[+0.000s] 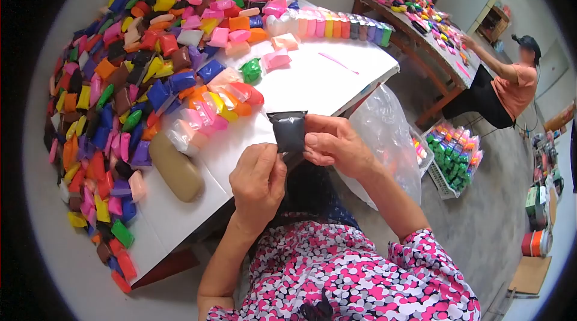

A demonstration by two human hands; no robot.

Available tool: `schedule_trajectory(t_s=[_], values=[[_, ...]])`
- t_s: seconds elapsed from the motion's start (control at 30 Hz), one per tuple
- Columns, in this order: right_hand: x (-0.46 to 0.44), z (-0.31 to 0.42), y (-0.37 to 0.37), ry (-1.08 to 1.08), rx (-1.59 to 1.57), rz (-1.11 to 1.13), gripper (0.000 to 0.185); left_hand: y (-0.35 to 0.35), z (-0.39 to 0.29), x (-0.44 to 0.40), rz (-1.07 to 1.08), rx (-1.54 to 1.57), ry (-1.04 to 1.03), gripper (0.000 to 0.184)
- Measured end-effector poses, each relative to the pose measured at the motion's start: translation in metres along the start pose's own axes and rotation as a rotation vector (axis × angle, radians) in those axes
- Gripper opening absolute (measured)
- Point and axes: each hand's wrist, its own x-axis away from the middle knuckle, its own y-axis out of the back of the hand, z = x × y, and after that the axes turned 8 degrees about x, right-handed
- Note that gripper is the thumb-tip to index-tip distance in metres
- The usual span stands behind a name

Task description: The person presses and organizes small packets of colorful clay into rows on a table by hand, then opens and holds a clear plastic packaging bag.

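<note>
A small black sealed packet [290,133], its clear film edge showing along the top, is held up between my two hands at the table's front edge. My right hand [338,145] grips its right side between thumb and fingers. My left hand [259,178] is closed, fingers pinched at the packet's lower left corner. Left of my hands, a smooth olive-brown block [176,166] lies on the white tabletop [300,86]. Beyond it are a clear bag of colored packets [198,122] and a green packet [251,70].
A large heap of colored packets [144,56] covers the table's left and back. A row of packets [336,25] lines the back edge. To the right hang a clear plastic bag [387,140] and a filled white basket [445,186] below. Another person [514,77] sits at a second table [442,50].
</note>
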Motion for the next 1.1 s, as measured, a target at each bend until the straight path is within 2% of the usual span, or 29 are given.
schedule_trajectory(t_s=[0.1, 0.2, 0.23, 0.3, 0.33, 0.43, 0.47, 0.57, 0.6, 0.7, 0.73, 0.8, 0.93, 0.97, 1.1], values=[[-0.015, 0.006, -0.001, 0.012, -0.050, 0.047, 0.032, 0.000, -0.002, -0.009, 0.027, -0.001, 0.040, 0.018], [-0.033, 0.012, -0.003, -0.013, 0.078, -0.083, 0.043, 0.010, -0.006, -0.021, 0.071, -0.047, 0.149, 0.020], [-0.042, 0.014, 0.001, -0.025, 0.173, -0.117, 0.039, 0.015, -0.007, -0.025, 0.069, -0.073, 0.170, 0.020], [-0.066, 0.007, 0.011, 0.275, 0.546, -0.224, 0.036, 0.031, -0.012, -0.037, 0.070, -0.094, 0.202, 0.021], [-0.075, 0.009, 0.014, 0.279, 0.726, -0.313, 0.037, 0.043, -0.016, -0.044, 0.074, -0.089, 0.213, 0.021], [-0.103, 0.003, 0.022, 0.315, 0.920, -0.365, 0.042, 0.072, -0.016, -0.067, 0.097, -0.124, 0.231, 0.018], [-0.118, -0.014, 0.033, 0.445, 1.069, -0.399, 0.040, 0.078, -0.011, -0.075, 0.107, -0.145, 0.237, 0.018], [-0.131, -0.021, 0.028, 0.479, 1.278, -0.437, 0.037, 0.089, 0.014, -0.103, 0.171, -0.166, 0.298, 0.018], [-0.132, -0.022, 0.025, 0.425, 1.295, -0.453, 0.032, 0.090, 0.028, -0.107, 0.198, -0.210, 0.263, 0.024], [-0.129, -0.021, 0.021, 0.481, 1.440, -0.469, 0.026, 0.085, 0.060, -0.112, 0.292, -0.187, 0.315, 0.029], [-0.126, -0.020, 0.022, 0.435, 1.395, -0.452, 0.025, 0.083, 0.064, -0.113, 0.338, -0.186, 0.367, 0.034], [-0.115, -0.021, 0.023, 0.341, 1.307, -0.425, 0.023, 0.078, 0.075, -0.113, 0.404, -0.195, 0.295, 0.037], [-0.108, -0.023, 0.025, 0.344, 1.351, -0.510, 0.026, 0.072, 0.087, -0.116, 0.563, -0.108, 0.292, 0.050], [-0.107, -0.025, 0.025, 0.406, 1.357, -0.542, 0.026, 0.067, 0.090, -0.117, 0.596, -0.080, 0.279, 0.052], [-0.104, -0.027, 0.023, 0.294, 1.484, -0.499, 0.025, 0.060, 0.081, -0.120, 0.710, -0.089, 0.278, 0.060]])
